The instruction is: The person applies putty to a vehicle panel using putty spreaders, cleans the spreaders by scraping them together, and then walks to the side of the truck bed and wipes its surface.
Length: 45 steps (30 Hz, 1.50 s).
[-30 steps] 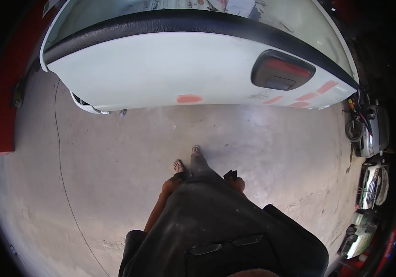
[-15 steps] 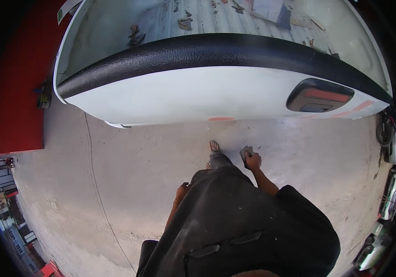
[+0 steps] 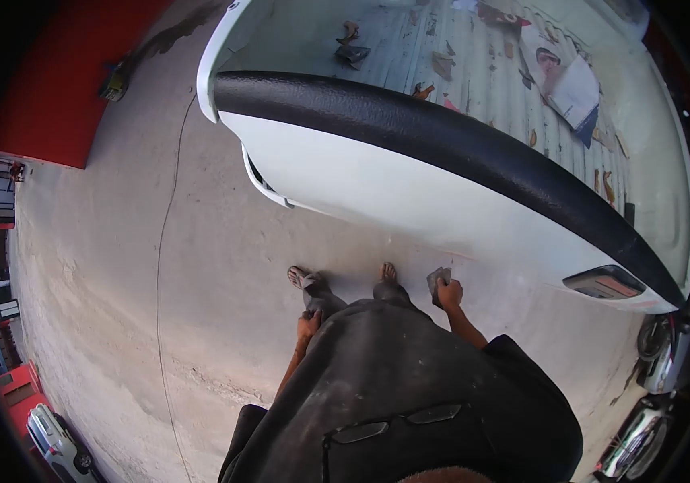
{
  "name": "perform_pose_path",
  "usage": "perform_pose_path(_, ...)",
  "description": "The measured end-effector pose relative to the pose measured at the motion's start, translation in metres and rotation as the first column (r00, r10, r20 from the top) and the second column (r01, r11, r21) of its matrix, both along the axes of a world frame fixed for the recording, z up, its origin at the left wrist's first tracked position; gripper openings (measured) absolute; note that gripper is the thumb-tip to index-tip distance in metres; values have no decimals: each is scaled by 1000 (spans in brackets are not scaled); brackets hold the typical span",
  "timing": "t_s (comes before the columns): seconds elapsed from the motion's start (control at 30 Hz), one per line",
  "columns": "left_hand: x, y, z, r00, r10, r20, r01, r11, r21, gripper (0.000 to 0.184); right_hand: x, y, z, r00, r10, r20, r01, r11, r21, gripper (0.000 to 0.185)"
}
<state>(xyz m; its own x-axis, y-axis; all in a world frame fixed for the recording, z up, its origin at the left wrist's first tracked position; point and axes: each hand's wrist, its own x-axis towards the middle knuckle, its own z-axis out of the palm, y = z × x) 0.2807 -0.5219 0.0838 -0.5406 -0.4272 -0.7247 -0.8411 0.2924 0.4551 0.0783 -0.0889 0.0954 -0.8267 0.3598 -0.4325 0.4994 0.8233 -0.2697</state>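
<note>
My right hand (image 3: 450, 293) is closed on a dark, flat, squarish piece (image 3: 439, 286), held out in front of my body below the tailgate. My left hand (image 3: 308, 324) hangs low beside my trouser leg, its fingers curled; whether it holds anything is too small to tell. In front of me is the white tailgate (image 3: 409, 185) of a pickup, topped by a black textured trim (image 3: 441, 133). Its dark handle (image 3: 605, 282) sits toward the right end. Neither hand touches the tailgate.
Dry leaves and a printed sheet (image 3: 568, 88) lie in the ribbed truck bed (image 3: 473, 76). A red wall (image 3: 63, 80) stands at the left. A long crack (image 3: 160, 266) crosses the concrete floor. Vehicles are parked at the right edge and a white car (image 3: 57, 443) at lower left.
The view has turned, so the tailgate now slants down to the right and more of the bed shows. My right hand has come out from beside my body with the dark piece.
</note>
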Motion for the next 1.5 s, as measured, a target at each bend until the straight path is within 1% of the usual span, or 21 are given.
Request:
perform_pose_path(0.03, -1, -18, -8, 1000, -20, -18, 20, 1000, -9, 73, -9, -14, 4, 1000, -15, -2, 15, 1000, 4, 48)
perform_pose_path(0.13, -2, -85, -15, 997, -73, -15, 74, 987, 140, 69, -12, -67, 1, 998, -54, -34, 54, 999, 3, 50)
perform_pose_path(0.17, -8, -100, 12, 999, 43, -7, -42, 992, 123, 67, -12, -78, -9, 997, -49, -67, 50, 999, 13, 51)
perform_pose_path(0.27, -3, -165, -3, 994, 51, -98, -29, 976, 214, 66, -14, -154, 16, 997, 36, -66, -31, 997, 74, 51)
perform_pose_path(0.3, 3, -184, -14, 994, 4, -109, 12, 989, 147, 68, -18, -181, 23, 995, 75, -60, -71, 995, 64, 51)
perform_pose_path(0.4, 12, -232, -14, 997, 65, -29, -59, 982, 179, 71, -6, -253, 37, 992, 121, -26, -120, 992, 44, 49)
perform_pose_path(0.5, -1, -264, 19, 998, 7, 60, -13, 995, 99, 77, -10, -312, 35, 991, 134, -33, -132, 991, 37, 47)
perform_pose_path(0.57, -5, -284, 11, 1000, -18, 9, 17, 995, 101, 78, -7, -339, 33, 984, 177, -28, -176, 984, 39, 48)
perform_pose_path(0.67, -8, -304, -12, 1000, 18, -8, -16, 983, 185, 77, -14, -356, 0, 955, 289, 71, -289, 957, -6, 65)
perform_pose_path(0.77, -13, -324, -42, 1000, 11, 19, -14, 984, 176, 66, -28, -403, 33, 941, 308, 143, -308, 951, -20, 61)
perform_pose_path(0.83, -12, -342, -71, 998, -58, 1, 58, 986, 156, 60, -45, -433, 41, 947, 230, 222, -226, 973, -43, 63)
perform_pose_path(0.87, -12, -353, -73, 1000, -20, 6, 18, 981, 193, 59, -54, -447, 45, 945, 192, 265, -186, 981, -49, 64)
perform_pose_path(0.93, -21, -376, -68, 998, 63, 8, -63, 965, 255, 56, -75, -471, 41, 935, 174, 310, -165, 985, -54, 64)
perform_pose_path(1.03, -50, -414, -13, 946, 321, 42, -323, 924, 203, 55, -97, -502, 27, 921, 182, 343, -169, 983, -69, 64)
perform_pose_path(1.13, -80, -459, -13, 946, 322, 28, -322, 931, 172, 52, -137, -536, 18, 927, 216, 306, -200, 976, -83, 64)
perform_pose_path(1.23, -98, -486, -35, 963, -28, -269, 28, 1000, -3, 54, -179, -568, 10, 934, 251, 256, -234, 968, -95, 64)
perform_pose_path(1.27, -111, -486, -28, 975, -35, -222, 31, 999, -22, 56, -194, -580, 6, 935, 263, 240, -247, 964, -97, 64)
perform_pose_path(1.33, -157, -504, -2, 989, -46, -142, 36, 997, -71, 59, -223, -604, 3, 935, 289, 207, -272, 957, -103, 64)
perform_pose_path(1.37, -173, -512, -8, 968, 163, -189, -167, 986, -1, 61, -237, -617, 2, 933, 302, 194, -287, 952, -104, 64)
perform_pose_path(1.47, -230, -552, 19, 946, 321, -52, -301, 925, 234, 62, -271, -653, -1, 928, 331, 171, -318, 943, -102, 64)
perform_pose_path(1.5, -241, -564, 13, 967, 233, -104, -209, 957, 203, 69, -281, -666, -2, 926, 338, 169, -325, 941, -100, 64)
